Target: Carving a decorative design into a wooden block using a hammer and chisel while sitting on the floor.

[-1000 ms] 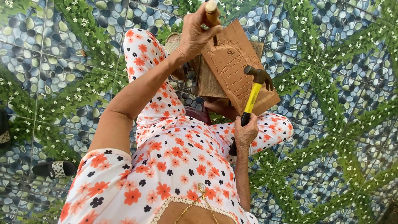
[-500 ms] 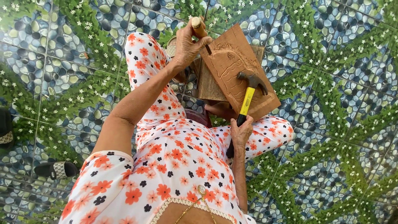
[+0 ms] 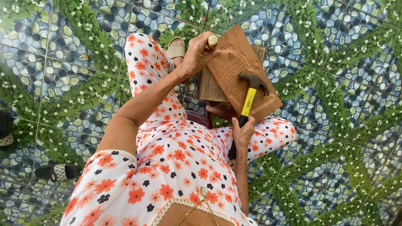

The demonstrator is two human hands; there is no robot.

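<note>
I sit on a tiled floor in white clothes with orange flowers. A brown wooden board (image 3: 247, 71) with carved lines rests tilted against my legs, on top of a second board (image 3: 209, 86). My left hand (image 3: 197, 52) is closed around a wooden-handled chisel (image 3: 212, 41), its top end showing above my fist at the board's upper left edge. My right hand (image 3: 243, 132) grips the yellow and black handle of a claw hammer (image 3: 250, 94). The hammer's dark head hovers over the middle of the carved board.
The floor tiles (image 3: 335, 138) show blue pebbles and green leaves with white flowers. A beige sandal (image 3: 176, 47) is on my foot beyond the board. A black slipper (image 3: 56, 171) lies at the left, and another dark shoe (image 3: 6, 129) sits at the left edge.
The hammer head has shifted a little over the board toward its middle. My left hand with the chisel stays at the board's upper edge. The view has moved slightly.
</note>
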